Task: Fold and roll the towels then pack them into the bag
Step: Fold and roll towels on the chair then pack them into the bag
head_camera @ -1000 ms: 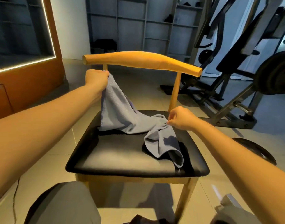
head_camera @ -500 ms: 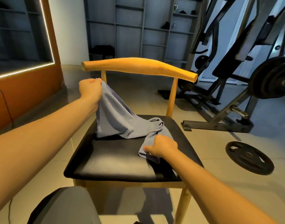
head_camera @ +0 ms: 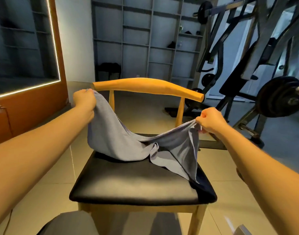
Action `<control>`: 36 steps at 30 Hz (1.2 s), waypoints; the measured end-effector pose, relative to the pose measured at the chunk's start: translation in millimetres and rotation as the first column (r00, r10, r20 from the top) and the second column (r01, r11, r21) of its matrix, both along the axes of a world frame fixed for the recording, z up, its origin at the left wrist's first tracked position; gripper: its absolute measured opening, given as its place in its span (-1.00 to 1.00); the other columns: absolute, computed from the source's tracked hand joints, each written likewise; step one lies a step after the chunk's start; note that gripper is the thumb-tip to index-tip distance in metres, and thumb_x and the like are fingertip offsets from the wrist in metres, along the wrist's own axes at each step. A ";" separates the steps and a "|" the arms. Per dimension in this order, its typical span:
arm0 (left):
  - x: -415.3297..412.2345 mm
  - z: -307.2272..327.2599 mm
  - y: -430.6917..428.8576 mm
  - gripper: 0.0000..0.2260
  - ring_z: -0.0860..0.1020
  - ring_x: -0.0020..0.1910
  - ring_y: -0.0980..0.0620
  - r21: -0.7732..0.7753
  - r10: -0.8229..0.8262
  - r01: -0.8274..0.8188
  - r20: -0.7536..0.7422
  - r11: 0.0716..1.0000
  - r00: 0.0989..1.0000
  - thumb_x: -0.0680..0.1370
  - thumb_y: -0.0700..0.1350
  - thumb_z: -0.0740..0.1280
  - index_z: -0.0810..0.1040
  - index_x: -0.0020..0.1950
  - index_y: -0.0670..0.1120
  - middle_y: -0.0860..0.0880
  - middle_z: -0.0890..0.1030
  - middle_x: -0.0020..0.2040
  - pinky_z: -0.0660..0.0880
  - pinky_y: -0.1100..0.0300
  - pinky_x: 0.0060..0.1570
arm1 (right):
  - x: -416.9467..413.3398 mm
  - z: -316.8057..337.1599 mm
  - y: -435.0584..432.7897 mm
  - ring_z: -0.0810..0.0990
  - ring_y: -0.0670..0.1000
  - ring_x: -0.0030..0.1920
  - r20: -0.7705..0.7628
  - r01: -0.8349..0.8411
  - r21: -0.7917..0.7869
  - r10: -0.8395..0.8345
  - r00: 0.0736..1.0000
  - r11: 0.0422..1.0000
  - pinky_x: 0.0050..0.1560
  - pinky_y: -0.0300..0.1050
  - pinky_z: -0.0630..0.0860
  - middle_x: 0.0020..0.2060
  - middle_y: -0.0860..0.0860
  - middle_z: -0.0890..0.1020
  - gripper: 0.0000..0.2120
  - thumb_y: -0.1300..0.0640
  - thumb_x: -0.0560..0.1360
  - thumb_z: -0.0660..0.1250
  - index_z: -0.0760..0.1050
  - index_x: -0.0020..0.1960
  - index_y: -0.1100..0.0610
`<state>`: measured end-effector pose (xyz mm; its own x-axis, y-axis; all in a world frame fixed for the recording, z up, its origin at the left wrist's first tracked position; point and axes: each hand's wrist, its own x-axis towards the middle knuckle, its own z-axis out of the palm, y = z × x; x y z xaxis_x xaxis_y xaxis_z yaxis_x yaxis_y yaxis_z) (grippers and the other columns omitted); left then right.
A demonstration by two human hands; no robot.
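A grey towel hangs stretched between both hands above a chair seat, sagging in the middle so that its lowest folds rest on the black cushion. The left hand is clenched on one upper corner, raised to about the height of the chair's wooden backrest and just in front of its left end. The right hand pinches the opposite corner lower down, level with the right back post and out beyond it. From the right-hand grip a loose flap drops down, its hemmed edge trailing across the seat toward the front right corner — the tip lies close to the cushion's edge but not over it. The towel's left edge hangs almost straight from the left fist to the seat's back left part.

The front half of the cushion is bare, with free room between the cloth and the front rim. Around the chair the tiled floor is open on the left side and behind the backrest. On the right, a weight machine frame and a barbell with dark plates stand near, their base reaching close to the chair's right rear. Grey shelving lines the far wall, and an orange panel with a lit strip borders the left. A grey-clad knee shows at the bottom edge — just before the seat's front
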<state>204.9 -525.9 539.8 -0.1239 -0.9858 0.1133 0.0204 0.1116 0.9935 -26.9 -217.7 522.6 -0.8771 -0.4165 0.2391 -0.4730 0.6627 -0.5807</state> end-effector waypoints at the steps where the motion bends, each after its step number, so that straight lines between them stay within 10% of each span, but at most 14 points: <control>1: 3.2 2.4 -0.9 -0.65 0.52 0.33 -0.24 -0.037 0.023 -0.024 -0.017 0.999 1.000 0.70 -0.09 0.17 0.49 0.40 -0.26 -0.26 0.55 0.34 0.48 -0.03 0.26 | -5.4 15.3 6.2 0.57 0.14 -0.33 -0.100 0.037 -0.055 -0.042 0.994 0.998 -0.35 -0.04 0.51 -0.39 0.12 0.53 -0.78 0.23 0.55 0.32 0.44 -0.27 0.19; 5: 8.9 8.7 1.9 -0.66 0.56 0.26 -0.27 -0.056 0.028 -0.032 -0.071 0.998 0.997 0.68 -0.05 0.18 0.55 0.34 -0.22 -0.28 0.58 0.28 0.49 -0.12 0.27 | -12.3 47.6 13.9 0.66 0.18 -0.22 0.020 0.037 -0.281 -0.033 0.999 0.959 -0.17 0.12 0.67 -0.23 0.22 0.62 -0.84 0.22 0.57 0.26 0.43 -0.20 0.17; 14: -4.8 35.6 42.5 -0.89 0.55 -0.07 -0.04 -0.173 -0.230 0.241 0.082 0.955 0.970 0.59 -0.05 0.36 0.63 0.04 -0.05 -0.10 0.65 0.03 0.51 0.10 0.03 | 28.0 61.2 2.5 0.63 0.07 -0.37 0.474 -0.164 -0.331 0.314 0.823 0.929 -0.41 -0.14 0.58 -0.21 0.19 0.58 -0.87 0.18 0.65 0.22 0.47 0.02 0.24; 17: -14.2 45.7 59.9 -0.90 0.50 -0.21 0.07 -0.311 -0.239 0.323 0.279 0.894 0.930 0.55 -0.08 0.45 0.68 -0.04 -0.10 -0.02 0.59 -0.19 0.48 0.16 -0.14 | 36.1 67.6 -11.3 0.61 0.03 -0.31 0.420 -0.259 -0.374 0.412 0.809 0.890 -0.27 -0.12 0.60 -0.17 0.18 0.57 -0.84 0.24 0.59 0.35 0.50 0.16 0.22; 22: -25.3 45.8 88.6 -0.85 0.58 0.01 -0.02 -0.276 -0.388 0.452 0.256 0.848 0.885 0.51 -0.02 0.52 0.72 0.00 -0.06 -0.07 0.64 0.01 0.56 0.10 -0.08 | 52.1 70.0 -26.2 0.67 0.12 0.01 0.250 -0.415 -0.299 0.490 0.835 0.860 -0.18 -0.09 0.66 0.02 0.16 0.64 -0.92 0.26 0.53 0.45 0.62 0.02 0.24; 28: -19.7 35.1 91.2 -0.92 0.57 -0.06 0.05 -0.413 -0.360 0.495 0.364 0.765 0.859 0.60 -0.07 0.41 0.66 0.03 -0.04 -0.04 0.61 -0.03 0.47 0.30 -0.22 | 53.2 74.4 -15.2 0.68 0.07 -0.03 -0.012 -0.544 0.144 0.551 0.834 0.826 -0.07 -0.04 0.70 -0.05 0.05 0.68 -0.81 0.29 0.52 0.45 0.63 0.12 0.15; 31: -3.1 53.5 84.3 -0.91 0.60 -0.10 0.11 -0.668 -0.465 0.404 0.097 0.625 0.880 0.63 -0.10 0.37 0.68 0.02 -0.05 -0.04 0.66 -0.09 0.53 0.26 -0.13 | 47.6 80.1 -11.2 0.69 -0.08 -0.04 -0.311 -0.547 0.092 0.546 0.778 0.832 0.02 -0.20 0.65 -0.06 -0.04 0.72 -0.82 0.24 0.50 0.48 0.70 0.09 0.10; 34: 10.7 67.4 75.4 -0.89 0.57 -0.12 0.07 -0.522 -0.723 0.615 -0.005 0.590 0.690 0.63 -0.09 0.35 0.66 -0.03 -0.03 -0.03 0.63 -0.13 0.53 0.21 -0.09 | 37.6 86.4 -1.0 0.67 -0.11 -0.10 -0.369 -0.553 -0.016 0.509 0.778 0.833 -0.10 -0.32 0.56 -0.11 -0.06 0.72 -0.88 0.22 0.51 0.48 0.73 0.01 0.07; 36: 17.4 61.8 66.8 -0.86 0.58 -0.10 0.04 -0.334 -0.751 0.778 0.238 0.532 0.616 0.65 -0.08 0.32 0.65 -0.03 -0.07 -0.03 0.64 -0.14 0.53 0.16 -0.03 | 28.6 84.9 3.0 0.61 0.00 -0.15 -0.434 -0.382 0.282 0.472 0.767 0.880 -0.24 -0.27 0.43 -0.07 -0.02 0.68 -0.87 0.20 0.54 0.43 0.71 -0.02 0.00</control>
